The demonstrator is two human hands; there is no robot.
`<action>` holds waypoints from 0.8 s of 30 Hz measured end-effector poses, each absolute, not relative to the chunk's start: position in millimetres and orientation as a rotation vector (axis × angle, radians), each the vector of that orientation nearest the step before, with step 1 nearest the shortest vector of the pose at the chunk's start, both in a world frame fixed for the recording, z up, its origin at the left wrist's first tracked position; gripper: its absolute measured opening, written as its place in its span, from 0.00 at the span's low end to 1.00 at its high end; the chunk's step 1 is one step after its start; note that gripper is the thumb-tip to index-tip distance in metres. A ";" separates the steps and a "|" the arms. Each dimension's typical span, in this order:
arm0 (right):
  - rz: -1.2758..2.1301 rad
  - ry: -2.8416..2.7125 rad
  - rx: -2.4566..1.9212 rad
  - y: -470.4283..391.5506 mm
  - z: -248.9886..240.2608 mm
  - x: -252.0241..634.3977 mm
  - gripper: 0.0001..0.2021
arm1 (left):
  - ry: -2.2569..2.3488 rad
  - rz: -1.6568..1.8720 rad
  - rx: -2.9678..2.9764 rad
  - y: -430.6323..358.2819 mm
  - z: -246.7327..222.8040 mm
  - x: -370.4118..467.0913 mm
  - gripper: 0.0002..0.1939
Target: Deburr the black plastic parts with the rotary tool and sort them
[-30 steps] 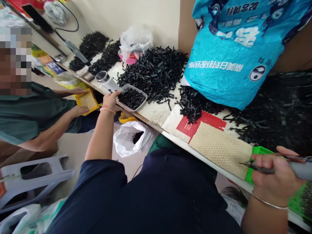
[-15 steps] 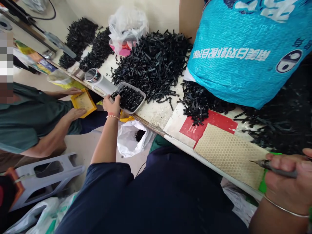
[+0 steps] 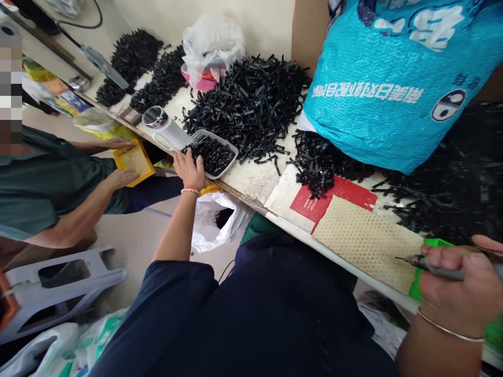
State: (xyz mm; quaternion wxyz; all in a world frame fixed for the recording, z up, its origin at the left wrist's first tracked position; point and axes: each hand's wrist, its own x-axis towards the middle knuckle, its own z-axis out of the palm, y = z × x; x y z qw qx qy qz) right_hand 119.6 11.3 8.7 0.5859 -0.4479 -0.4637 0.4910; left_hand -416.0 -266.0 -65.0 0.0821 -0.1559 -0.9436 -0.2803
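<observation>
My left hand (image 3: 189, 168) is at the near left corner of a clear plastic box (image 3: 230, 168) filled with small black strip-like parts (image 3: 212, 153). Its fingers are apart over the rim, and nothing shows in them. My right hand (image 3: 458, 277) is closed around a grey pen-shaped tool (image 3: 436, 265) with a thin dark tip. That tip points left, above a cream sheet with a honeycomb pattern (image 3: 369, 238). Beside and partly behind my right hand is a bright green tray (image 3: 418, 285).
Heaps of black parts (image 3: 251, 104) lie along the bench. A large blue bag (image 3: 369, 99) stands at the back right. Left of the box is a white mug (image 3: 171, 133). A co-worker's hands hold a yellow tray (image 3: 135, 161). An open white sack (image 3: 210, 230) is below the bench edge.
The camera view has shifted slightly. My left hand has moved a little over the box corner, its fingers more spread. My right hand still holds the tool, a little farther left in view.
</observation>
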 end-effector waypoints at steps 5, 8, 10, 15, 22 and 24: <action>1.145 -1.140 -0.984 -8.8 18.0 122.2 0.19 | -2.975 -0.786 -0.492 -258.3 -50.8 -415.9 0.43; 1.145 -1.093 -1.039 -19.9 24.5 128.2 0.20 | -2.949 -0.873 -0.502 -262.2 -43.9 -419.0 0.44; 1.142 -1.096 -1.053 -21.7 26.8 132.9 0.19 | -2.863 -0.941 -0.497 -270.4 -42.3 -420.9 0.42; 1.139 -1.159 -1.023 0.1 25.0 134.5 0.18 | -2.656 -0.965 -0.628 -298.0 -48.5 -422.2 0.27; 1.102 -1.178 -1.015 21.0 14.8 110.6 0.17 | -2.657 -0.763 -0.753 -300.6 -46.6 -421.5 0.15; 1.090 -1.186 -1.028 15.5 13.5 104.5 0.18 | -2.673 -0.706 -0.777 -299.9 -41.6 -425.5 0.16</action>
